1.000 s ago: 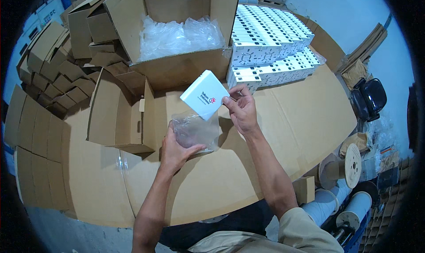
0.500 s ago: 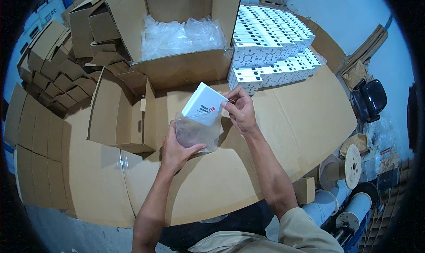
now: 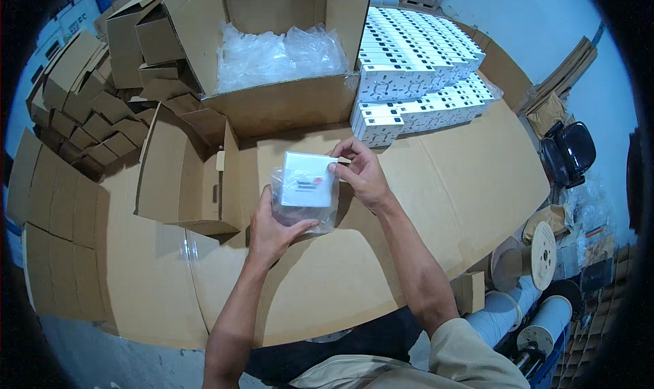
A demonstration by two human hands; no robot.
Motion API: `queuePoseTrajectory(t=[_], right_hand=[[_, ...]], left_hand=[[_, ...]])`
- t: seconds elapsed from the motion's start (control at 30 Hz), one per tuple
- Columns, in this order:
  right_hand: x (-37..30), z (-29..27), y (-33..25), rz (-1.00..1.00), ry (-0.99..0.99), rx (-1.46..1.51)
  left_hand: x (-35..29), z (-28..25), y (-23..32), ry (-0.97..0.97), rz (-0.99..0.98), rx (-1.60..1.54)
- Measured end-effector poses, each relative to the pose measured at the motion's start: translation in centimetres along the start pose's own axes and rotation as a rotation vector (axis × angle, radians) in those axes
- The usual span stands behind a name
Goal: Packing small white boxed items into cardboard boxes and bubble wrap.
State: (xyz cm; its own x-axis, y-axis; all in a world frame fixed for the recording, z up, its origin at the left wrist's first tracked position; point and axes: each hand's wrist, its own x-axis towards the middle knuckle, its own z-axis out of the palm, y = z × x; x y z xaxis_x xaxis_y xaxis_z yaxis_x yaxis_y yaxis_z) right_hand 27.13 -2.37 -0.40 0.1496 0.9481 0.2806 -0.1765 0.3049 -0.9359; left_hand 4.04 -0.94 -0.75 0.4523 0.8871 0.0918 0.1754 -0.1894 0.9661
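A flat white square case (image 3: pixel 310 173) with a small printed mark sits partly inside a clear plastic bag (image 3: pixel 300 216), over the middle of the cardboard-covered table. My left hand (image 3: pixel 269 227) holds the bag from its lower left, thumb across the bottom and fingers along the side. At the case's upper right edge, my right hand (image 3: pixel 361 176) pinches with thumb and forefinger. The lower part of the case shows through the film, while its top edge stands out of the bag. Just left of my hands stands a narrow open carton (image 3: pixel 163 178).
Behind is a large open carton (image 3: pixel 286 110) full of clear plastic bags (image 3: pixel 283 58). White cases (image 3: pixel 395 82) are stacked in rows at the back right. Folded brown boxes (image 3: pixel 61 253) line the left side. Cable spools (image 3: pixel 543 256) and a black chair (image 3: pixel 571 156) stand right of the table (image 3: pixel 449 178).
The white case has slid down deeper into the bag and turned more upright. My right hand has come slightly down and left with it; my left hand stays in place.
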Motion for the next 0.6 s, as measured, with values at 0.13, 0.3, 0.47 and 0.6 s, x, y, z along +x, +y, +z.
queuePoseTrajectory(t=[0.13, 0.3, 0.47, 0.6], right_hand=[[-0.2, -0.3, -0.1, 0.045, -0.032, -0.025], [-0.5, 0.9, -1.1, 0.117, 0.017, -0.012], [-1.5, 1.5, -2.7, 0.403, 0.037, -0.087], [-1.6, 0.5, -1.0, 0.577, -0.101, -0.136]], left_hand=[[0.0, 0.5, 0.0, 0.020, -0.092, -0.304], [0.4, 0.6, -1.1, 0.076, -0.136, -0.282], [0.7, 1.1, -1.7, 0.162, -0.155, -0.388], [0.7, 1.3, -0.5, 0.130, -0.183, -0.397]])
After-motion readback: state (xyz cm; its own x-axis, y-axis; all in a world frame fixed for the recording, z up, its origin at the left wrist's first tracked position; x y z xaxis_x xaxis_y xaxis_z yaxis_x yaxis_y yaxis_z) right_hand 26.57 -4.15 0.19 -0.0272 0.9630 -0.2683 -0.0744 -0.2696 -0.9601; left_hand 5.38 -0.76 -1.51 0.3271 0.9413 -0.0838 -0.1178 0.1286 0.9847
